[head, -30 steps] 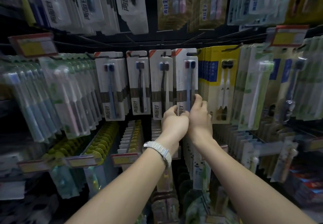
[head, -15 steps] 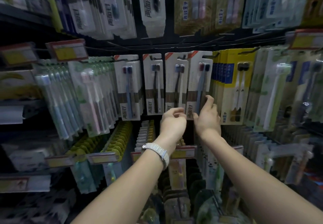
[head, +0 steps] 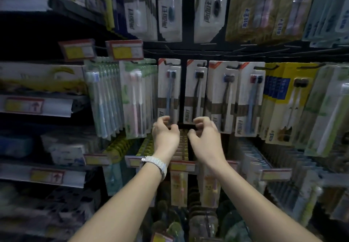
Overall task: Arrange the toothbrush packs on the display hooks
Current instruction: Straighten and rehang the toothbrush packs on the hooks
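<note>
Four rows of white toothbrush packs hang side by side on black display hooks [head: 171, 63] at mid-height. My left hand [head: 165, 135] is just under the leftmost white pack [head: 168, 90], its fingers loosely curled at the pack's bottom edge. My right hand [head: 206, 137] is beside it, below the second white pack [head: 196, 94], also with loosely curled fingers. Neither hand plainly holds a pack. Two more white packs [head: 223, 98] [head: 249, 100] hang further right.
Yellow packs [head: 287, 102] and green packs [head: 328, 109] hang to the right, clear blister packs [head: 105, 98] to the left. More packs [head: 170, 9] hang on the row above. Price tags [head: 124, 50] and shelves with boxes [head: 39, 107] are at left, lower hooks [head: 182, 166] below my hands.
Both hands have moved left along the row, from the two right-hand white packs to under the two left-hand ones. Their fingers have curled in. The view has shifted left.
</note>
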The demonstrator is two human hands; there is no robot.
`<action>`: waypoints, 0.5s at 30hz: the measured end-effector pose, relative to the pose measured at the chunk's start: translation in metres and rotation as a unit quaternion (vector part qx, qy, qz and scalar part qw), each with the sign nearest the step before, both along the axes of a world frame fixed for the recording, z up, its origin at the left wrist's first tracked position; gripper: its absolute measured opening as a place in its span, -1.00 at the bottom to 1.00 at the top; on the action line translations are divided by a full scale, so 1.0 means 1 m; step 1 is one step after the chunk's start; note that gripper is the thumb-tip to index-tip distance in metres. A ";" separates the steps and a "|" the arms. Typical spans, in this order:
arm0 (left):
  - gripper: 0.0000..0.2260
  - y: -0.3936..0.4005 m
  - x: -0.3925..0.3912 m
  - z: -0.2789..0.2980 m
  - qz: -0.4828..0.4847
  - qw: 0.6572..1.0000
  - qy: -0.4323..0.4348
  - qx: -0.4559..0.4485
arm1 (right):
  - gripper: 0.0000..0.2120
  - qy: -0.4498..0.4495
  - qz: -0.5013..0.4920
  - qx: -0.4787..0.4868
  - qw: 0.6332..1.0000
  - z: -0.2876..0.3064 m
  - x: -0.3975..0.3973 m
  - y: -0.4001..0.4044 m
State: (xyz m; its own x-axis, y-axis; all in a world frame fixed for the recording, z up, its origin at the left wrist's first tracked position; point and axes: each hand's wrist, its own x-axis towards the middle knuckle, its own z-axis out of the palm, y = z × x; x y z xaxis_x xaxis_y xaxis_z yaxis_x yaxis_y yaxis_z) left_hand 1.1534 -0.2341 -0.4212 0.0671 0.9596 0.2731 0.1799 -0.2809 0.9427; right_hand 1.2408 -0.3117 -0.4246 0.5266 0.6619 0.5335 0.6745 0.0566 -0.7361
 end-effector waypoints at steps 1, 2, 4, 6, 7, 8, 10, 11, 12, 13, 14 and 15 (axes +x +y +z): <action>-0.68 0.005 -0.004 -0.001 0.009 1.000 -0.003 -0.006 | -0.72 0.013 0.011 -0.003 1.000 0.001 -0.006 0.010; -0.65 0.009 -0.007 -0.002 0.011 1.000 -0.006 -0.016 | -0.70 0.030 0.020 -0.008 0.999 0.002 -0.010 0.019; -0.59 0.018 -0.011 -0.002 -0.001 0.999 -0.015 -0.039 | -0.63 0.077 0.032 -0.022 0.996 0.003 -0.018 0.039; -0.54 0.023 -0.011 -0.003 -0.011 0.998 -0.019 -0.059 | -0.55 0.123 0.027 -0.036 0.991 0.000 -0.026 0.058; -0.52 0.025 -0.010 -0.004 -0.013 0.998 -0.022 -0.066 | -0.51 0.137 0.020 -0.039 0.990 -0.001 -0.029 0.065; -0.51 0.027 -0.010 -0.004 -0.014 0.997 -0.028 -0.072 | -0.48 0.144 0.017 -0.040 0.989 -0.002 -0.032 0.070; -0.50 0.032 -0.009 -0.003 -0.019 0.995 -0.045 -0.089 | -0.44 0.149 0.019 -0.041 0.988 -0.005 -0.035 0.079; -0.49 0.034 -0.009 -0.002 -0.024 0.993 -0.050 -0.100 | -0.43 0.149 0.022 -0.043 0.988 -0.006 -0.035 0.082; -0.49 0.037 -0.009 0.001 -0.030 0.993 -0.049 -0.107 | -0.41 0.147 0.024 -0.045 0.988 -0.007 -0.034 0.084; -0.48 0.040 -0.008 0.003 -0.037 0.992 -0.043 -0.109 | -0.40 0.143 0.028 -0.049 0.988 -0.008 -0.033 0.086; -0.47 0.043 -0.008 0.005 -0.048 0.993 -0.035 -0.103 | -0.39 0.138 0.035 -0.054 0.988 -0.009 -0.031 0.088; -0.45 0.045 -0.008 0.007 -0.059 0.994 -0.026 -0.092 | -0.39 0.132 0.043 -0.061 0.988 -0.009 -0.030 0.089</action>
State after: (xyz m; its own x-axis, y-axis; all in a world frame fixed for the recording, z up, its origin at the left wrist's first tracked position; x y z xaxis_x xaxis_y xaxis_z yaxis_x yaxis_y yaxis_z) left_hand 1.1455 -0.1888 -0.4142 0.1730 0.9798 0.1004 0.1055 -0.1198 0.9872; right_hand 1.2104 -0.2222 -0.4340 0.5761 0.7607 0.2991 0.4549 0.0056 -0.8905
